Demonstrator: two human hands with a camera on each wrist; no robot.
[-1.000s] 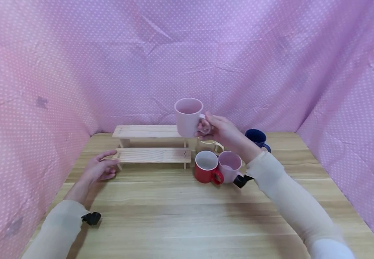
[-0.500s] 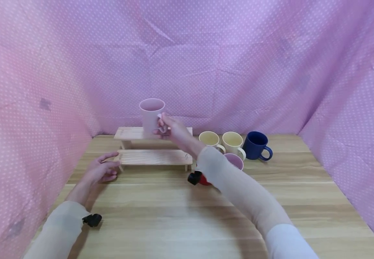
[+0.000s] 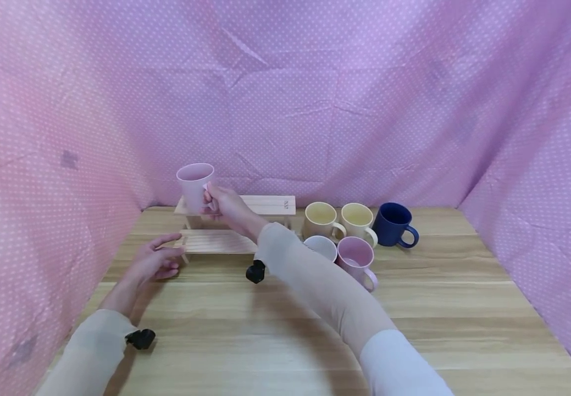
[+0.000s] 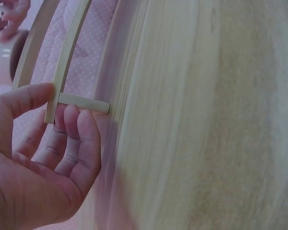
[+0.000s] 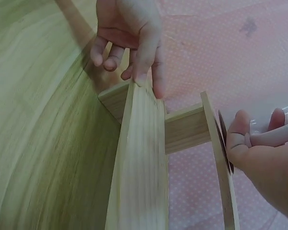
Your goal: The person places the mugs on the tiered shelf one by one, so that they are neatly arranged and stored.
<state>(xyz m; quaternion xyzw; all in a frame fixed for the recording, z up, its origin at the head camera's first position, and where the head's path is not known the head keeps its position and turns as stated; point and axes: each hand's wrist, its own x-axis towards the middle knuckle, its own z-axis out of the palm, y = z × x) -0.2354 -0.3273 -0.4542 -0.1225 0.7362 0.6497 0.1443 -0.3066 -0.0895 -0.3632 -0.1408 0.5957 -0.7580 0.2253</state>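
My right hand [image 3: 231, 208] holds a pale pink mug [image 3: 193, 190] by its handle, upright at the left end of the upper board [image 3: 267, 205] of a two-step wooden rack. In the right wrist view the mug's base is right by that board; whether it touches is hard to tell. My left hand [image 3: 150, 261] pinches the left end of the lower board [image 3: 216, 241]. In the left wrist view its thumb lies on top of the board [image 4: 62, 72], with the fingers curled beneath beside a short leg [image 4: 84, 102].
Right of the rack stand two yellow mugs [image 3: 319, 221], a navy mug [image 3: 392, 224] and a second pink mug [image 3: 354, 261]. A red mug with a white inside [image 3: 321, 246] is mostly hidden by my right sleeve. Pink dotted cloth [image 3: 285, 110] surrounds the wooden table [image 3: 206, 330].
My right hand has carried the pink mug leftward, from above the other mugs to the upper board's left end, and slightly down. The left hand stays at the rack's end.
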